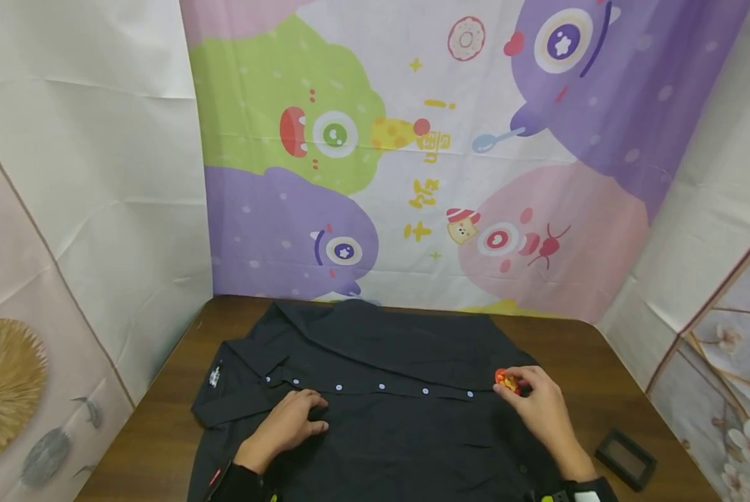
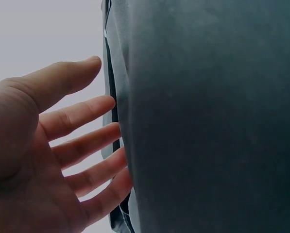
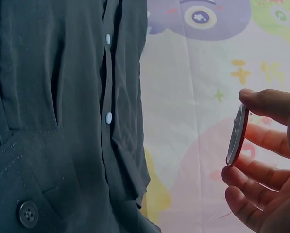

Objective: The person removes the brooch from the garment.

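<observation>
A dark button-up shirt (image 1: 400, 432) lies spread on the wooden table, its collar to the left and a row of pale buttons (image 1: 382, 386) running across it. My left hand (image 1: 290, 422) rests on the shirt just below the buttons near the collar; in the left wrist view its fingers (image 2: 93, 111) are extended, with nothing in them. Between thumb and fingertips, my right hand (image 1: 541, 404) pinches a small round red-and-yellow badge (image 1: 505, 381) over the right end of the button row. The right wrist view shows the badge (image 3: 237, 136) nearly edge-on, its silvery back towards the shirt.
A small black rectangular tray (image 1: 626, 458) sits on the table (image 1: 585, 362) to the right of my right forearm. Behind the table hangs a cartoon-printed cloth (image 1: 412, 265), with pale sheets at both sides. A white label (image 1: 215, 374) shows at the collar.
</observation>
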`<state>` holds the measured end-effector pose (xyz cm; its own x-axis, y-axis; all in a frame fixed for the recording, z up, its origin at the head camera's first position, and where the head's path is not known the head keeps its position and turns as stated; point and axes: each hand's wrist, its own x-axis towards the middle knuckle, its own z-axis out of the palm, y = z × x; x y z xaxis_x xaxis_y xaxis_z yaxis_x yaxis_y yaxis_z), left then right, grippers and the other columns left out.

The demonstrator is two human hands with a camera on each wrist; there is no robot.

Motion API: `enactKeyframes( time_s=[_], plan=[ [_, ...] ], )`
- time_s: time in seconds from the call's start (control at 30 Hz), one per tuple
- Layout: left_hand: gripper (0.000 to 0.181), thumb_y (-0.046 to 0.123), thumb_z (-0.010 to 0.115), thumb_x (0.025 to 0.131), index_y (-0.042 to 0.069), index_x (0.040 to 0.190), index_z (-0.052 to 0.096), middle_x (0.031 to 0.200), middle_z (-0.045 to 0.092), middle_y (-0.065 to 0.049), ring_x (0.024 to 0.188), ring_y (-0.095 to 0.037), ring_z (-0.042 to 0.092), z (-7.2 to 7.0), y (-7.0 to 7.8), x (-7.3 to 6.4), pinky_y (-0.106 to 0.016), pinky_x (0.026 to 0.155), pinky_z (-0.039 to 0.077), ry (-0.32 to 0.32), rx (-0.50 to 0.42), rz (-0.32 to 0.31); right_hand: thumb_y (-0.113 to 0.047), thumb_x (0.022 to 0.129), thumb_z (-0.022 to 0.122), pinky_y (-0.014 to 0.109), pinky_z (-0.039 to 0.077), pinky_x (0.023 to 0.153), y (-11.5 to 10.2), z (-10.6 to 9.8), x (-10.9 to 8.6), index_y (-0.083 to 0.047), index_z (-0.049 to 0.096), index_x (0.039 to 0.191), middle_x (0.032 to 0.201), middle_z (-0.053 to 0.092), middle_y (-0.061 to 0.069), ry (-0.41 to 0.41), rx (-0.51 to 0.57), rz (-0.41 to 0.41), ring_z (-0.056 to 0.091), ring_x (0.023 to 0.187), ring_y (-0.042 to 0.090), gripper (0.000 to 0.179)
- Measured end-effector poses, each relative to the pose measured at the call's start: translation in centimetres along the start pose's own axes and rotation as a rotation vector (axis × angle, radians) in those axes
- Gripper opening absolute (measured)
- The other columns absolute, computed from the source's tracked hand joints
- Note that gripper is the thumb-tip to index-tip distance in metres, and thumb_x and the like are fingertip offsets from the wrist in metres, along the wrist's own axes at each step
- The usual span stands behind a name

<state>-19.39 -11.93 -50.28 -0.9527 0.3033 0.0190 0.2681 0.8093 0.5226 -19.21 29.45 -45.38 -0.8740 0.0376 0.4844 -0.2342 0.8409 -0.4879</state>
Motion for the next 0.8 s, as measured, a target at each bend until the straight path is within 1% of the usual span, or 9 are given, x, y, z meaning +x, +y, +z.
enactKeyframes(
  time_s=[0.3,0.6,0.8],
  plan=[
    [0.028,0.021,0.079,0.079,0.008,0.103,0.07,0.114,0.065,-0.01,0.109,-0.034,0.058,0.0,0.1,0.0,-0.053,0.096,0.044,-0.01,0.005,-0.017,-0.014,0.071,0.086,0.034,0.05,0.068,0.6,-0.6,-0.2,-0.006,0.073,0.096,0.092,0.067,0.011,0.031,-0.003,-0.009,0.066,0.08,0.025,0.029],
    [0.028,0.02,0.078,0.079,0.007,0.102,0.07,0.115,0.065,-0.011,0.11,-0.035,0.057,0.0,0.3,-0.1,-0.054,0.097,0.044,-0.008,-0.002,-0.016,-0.015,0.073,0.085,0.033,0.049,0.068,1.2,-1.1,-0.7,-0.005,0.073,0.097,0.094,0.067,0.012,0.025,-0.004,0.014,0.065,0.081,0.026,0.029],
    [0.027,0.019,0.078,0.079,0.007,0.102,0.07,0.114,0.065,-0.011,0.11,-0.035,0.057,0.0,0.3,0.0,-0.054,0.096,0.044,0.001,-0.002,-0.01,-0.016,0.074,0.085,0.027,0.05,0.066,1.6,-1.3,-0.7,-0.005,0.073,0.097,0.093,0.067,0.013,0.025,-0.008,0.031,0.065,0.078,0.025,0.029]
  ],
)
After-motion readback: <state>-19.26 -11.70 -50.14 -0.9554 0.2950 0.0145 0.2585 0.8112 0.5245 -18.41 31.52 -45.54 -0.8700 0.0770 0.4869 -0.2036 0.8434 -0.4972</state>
